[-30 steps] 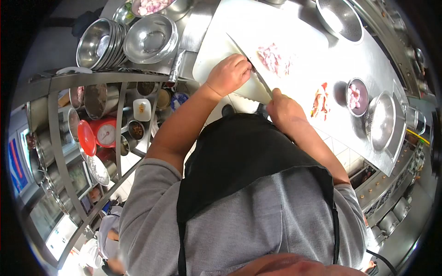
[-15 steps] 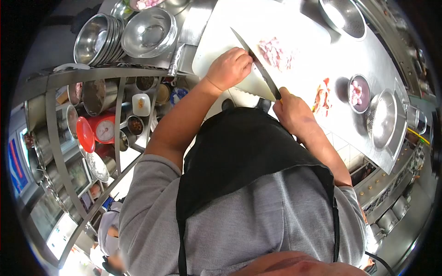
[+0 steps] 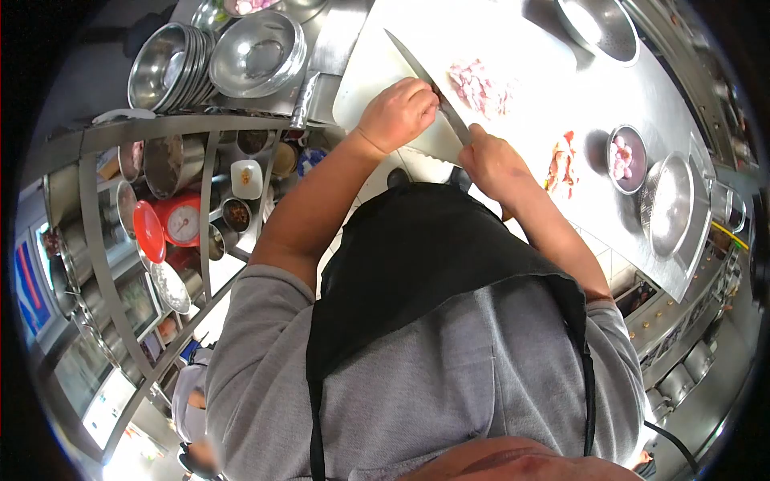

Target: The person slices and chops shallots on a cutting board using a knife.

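Observation:
My right hand (image 3: pixel 496 165) is wrapped round the handle of a long kitchen knife (image 3: pixel 411 59). Its blade lies slantwise over the white cutting board (image 3: pixel 365 84), tip pointing away from me. Close against the blade, my left hand (image 3: pixel 399 115) has its fingers curled down on the board; whatever they press on is hidden. Beyond the knife is a loose heap of cut pinkish-white pieces (image 3: pixel 481 88), probably onion or shallot. Reddish-brown scraps (image 3: pixel 562 166), perhaps peelings, lie to the right of my right hand.
At right stand a small metal bowl (image 3: pixel 632 183) with pale pink pieces and a perforated strainer (image 3: pixel 670 210). Another metal bowl (image 3: pixel 597 36) is at the back. Stacked steel bowls (image 3: pixel 164 68) and a glossy bowl (image 3: pixel 258 54) stand left. A red scale (image 3: pixel 178 220) sits on the lower shelf.
My right hand and the knife have slid forward and to the left, the tip now farther away from me. My left hand has stayed nearly in place, still curled beside the blade.

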A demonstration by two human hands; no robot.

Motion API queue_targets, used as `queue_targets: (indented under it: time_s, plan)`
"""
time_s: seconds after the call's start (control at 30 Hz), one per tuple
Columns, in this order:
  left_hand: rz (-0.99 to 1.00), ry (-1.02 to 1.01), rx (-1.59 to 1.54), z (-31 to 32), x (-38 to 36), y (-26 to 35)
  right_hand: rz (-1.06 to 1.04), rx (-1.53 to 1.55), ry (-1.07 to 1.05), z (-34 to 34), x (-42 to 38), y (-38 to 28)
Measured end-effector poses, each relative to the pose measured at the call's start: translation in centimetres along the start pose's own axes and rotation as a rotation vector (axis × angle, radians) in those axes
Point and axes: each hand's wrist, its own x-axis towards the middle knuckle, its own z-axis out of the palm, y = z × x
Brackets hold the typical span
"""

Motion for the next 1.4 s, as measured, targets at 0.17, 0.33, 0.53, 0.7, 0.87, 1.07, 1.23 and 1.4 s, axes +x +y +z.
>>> queue_targets:
  time_s: [0.17,0.33,0.53,0.7,0.87,1.07,1.23,1.4]
  plan:
    - [-0.032,-0.025,-0.015,-0.1,0.0,-0.3,0.04,0.197,0.017,-1.6,0.6,0.8]
    - [-0.114,0.013,-0.006,-0.1,0.1,-0.3,0.092,0.156,0.183,-4.1,-2.5,2.0]
    - [-0.123,0.101,-0.011,-0.4,0.5,-0.3,-0.067,-0.185,0.58,-2.7,-3.8,6.1]
    - [-0.253,0.305,-0.164,-1.4,1.1,-0.7,-0.045,-0.179,0.793,-1.9,-3.4,7.1]
    - [-0.116,0.256,-0.001,-7.4,5.2,0.3,-0.117,-0.257,0.834,-1.4,-2.7,9.0]
    - [-0.041,-0.478,0.318,-6.9,7.0,-1.2,-0.267,-0.259,0.793,-1.9,-3.3,6.8]
    - [0.032,-0.629,0.273,-4.9,6.9,-1.0,-0.297,-0.334,0.75,-2.7,-3.3,5.7]
    - [-0.056,-0.645,0.12,-2.9,7.8,-1.2,-0.242,-0.363,0.658,-4.3,-2.5,5.8]
